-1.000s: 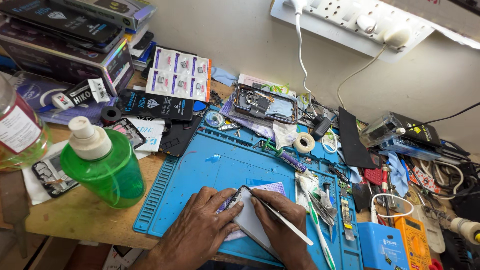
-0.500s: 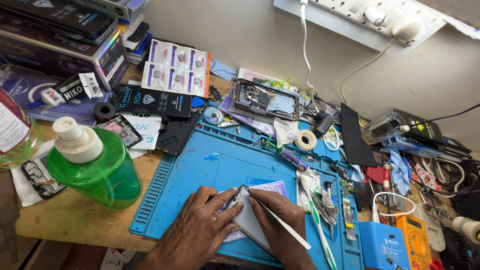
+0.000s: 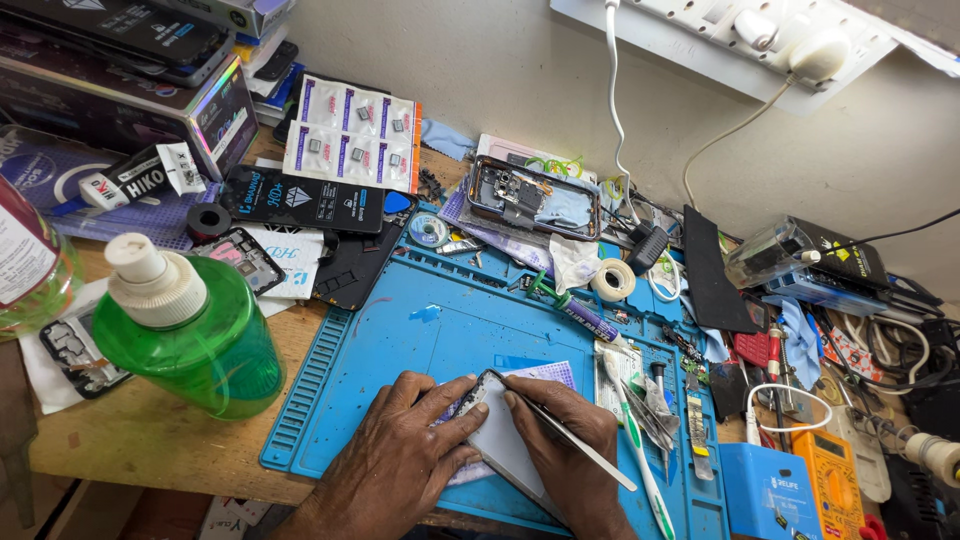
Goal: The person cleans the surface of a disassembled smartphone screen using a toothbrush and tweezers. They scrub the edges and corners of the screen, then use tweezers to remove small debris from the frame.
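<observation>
On the wooden tabletop [image 3: 150, 440] a green bottle [image 3: 195, 345] stands left of the blue work mat [image 3: 400, 350], where the left hand [image 3: 400, 455] grips a phone [image 3: 505, 440] lying on the mat's near edge, while the right hand [image 3: 570, 440] pinches thin metal tweezers [image 3: 580, 450] against it.

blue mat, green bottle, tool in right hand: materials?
Mat: likely silicone rubber, matte, moulded ribs and trays. Bottle: translucent glossy green plastic, white ribbed cap. Tool in the right hand: thin, silvery, probably metal.
</observation>
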